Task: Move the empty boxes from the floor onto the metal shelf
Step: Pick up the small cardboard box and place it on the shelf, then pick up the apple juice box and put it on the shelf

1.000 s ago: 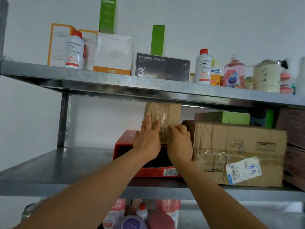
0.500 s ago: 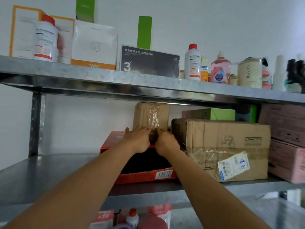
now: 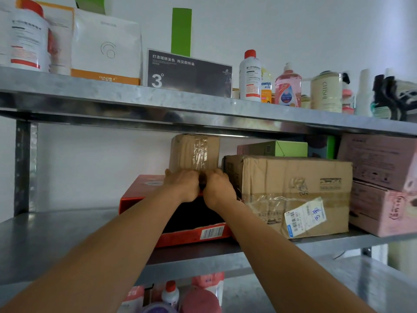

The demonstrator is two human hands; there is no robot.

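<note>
I have the left hand [image 3: 182, 185] and right hand [image 3: 220, 188] side by side, touching the lower front of the small box [image 3: 194, 152]. That box stands on the flat box [image 3: 140, 196], which runs under both hands and out to the left of them, on the middle shelf board [image 3: 56, 236]. Just right of the right hand sits the large carton [image 3: 293, 190]; another box [image 3: 277, 148] lies behind it, and farther right are two stacked boxes [image 3: 381, 188]. Above the hands, the upper shelf board [image 3: 112, 96] carries bottles [image 3: 250, 77]. Below my forearms, more bottles [image 3: 170, 294] stand on a lower level.
</note>
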